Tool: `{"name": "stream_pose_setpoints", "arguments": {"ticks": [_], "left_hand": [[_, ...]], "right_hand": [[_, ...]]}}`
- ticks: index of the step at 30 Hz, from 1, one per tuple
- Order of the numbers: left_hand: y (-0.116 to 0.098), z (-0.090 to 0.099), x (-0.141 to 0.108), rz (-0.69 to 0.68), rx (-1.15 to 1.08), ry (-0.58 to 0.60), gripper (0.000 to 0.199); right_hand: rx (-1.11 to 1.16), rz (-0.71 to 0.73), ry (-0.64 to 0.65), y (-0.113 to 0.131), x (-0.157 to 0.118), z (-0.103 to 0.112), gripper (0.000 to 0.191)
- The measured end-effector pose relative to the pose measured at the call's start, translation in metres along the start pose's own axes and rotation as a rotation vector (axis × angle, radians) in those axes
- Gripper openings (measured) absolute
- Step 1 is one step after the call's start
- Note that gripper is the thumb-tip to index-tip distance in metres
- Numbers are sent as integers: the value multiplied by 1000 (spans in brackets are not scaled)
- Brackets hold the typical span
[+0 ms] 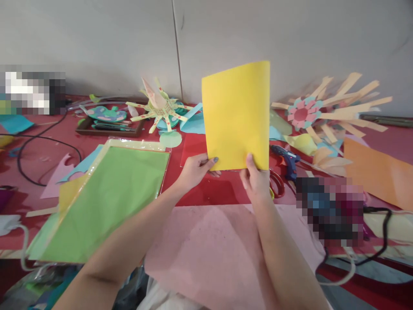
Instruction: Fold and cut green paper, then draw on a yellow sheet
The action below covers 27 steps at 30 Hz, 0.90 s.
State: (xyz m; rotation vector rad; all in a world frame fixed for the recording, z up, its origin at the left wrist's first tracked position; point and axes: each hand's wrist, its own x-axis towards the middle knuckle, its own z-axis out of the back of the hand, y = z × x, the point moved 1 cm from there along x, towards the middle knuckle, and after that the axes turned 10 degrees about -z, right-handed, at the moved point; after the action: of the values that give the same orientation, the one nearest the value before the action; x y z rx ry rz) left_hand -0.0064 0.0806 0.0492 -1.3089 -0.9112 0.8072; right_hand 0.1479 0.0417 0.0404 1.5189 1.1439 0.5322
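A yellow sheet of paper (pixel 237 116) stands upright in front of me, held up above the table by its lower edge. My left hand (pixel 196 170) pinches the lower left corner, thumb on the near face. With the thumb on the near face too, my right hand (pixel 254 177) grips the lower right part; its other fingers are partly behind the sheet. Below lie a red sheet (pixel 209 191) and a large pink sheet (pixel 213 245), which reaches over the table's front edge. Red-handled scissors (pixel 276 183) lie partly hidden beside my right hand.
A clear pack of green paper (pixel 119 189) lies at left. Behind are a brown tray (pixel 106 131) with pens and a paper-strip flower (pixel 161 107). At right are a blue glue gun (pixel 288 159), another paper flower (pixel 303 113), orange paper (pixel 377 168) and a black cable (pixel 383 241).
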Motion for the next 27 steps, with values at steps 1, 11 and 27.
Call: {"name": "stream_pose_setpoints", "arguments": {"ticks": [1, 11, 27], "left_hand": [[0, 0, 0, -3, 1, -1, 30], [2, 7, 4, -45, -5, 13, 35], [4, 21, 8, -23, 74, 101, 32]], "right_hand": [[9, 5, -13, 2, 2, 2, 35], [-164, 142, -1, 14, 16, 28, 27], [-539, 103, 244, 22, 22, 55, 31]]}}
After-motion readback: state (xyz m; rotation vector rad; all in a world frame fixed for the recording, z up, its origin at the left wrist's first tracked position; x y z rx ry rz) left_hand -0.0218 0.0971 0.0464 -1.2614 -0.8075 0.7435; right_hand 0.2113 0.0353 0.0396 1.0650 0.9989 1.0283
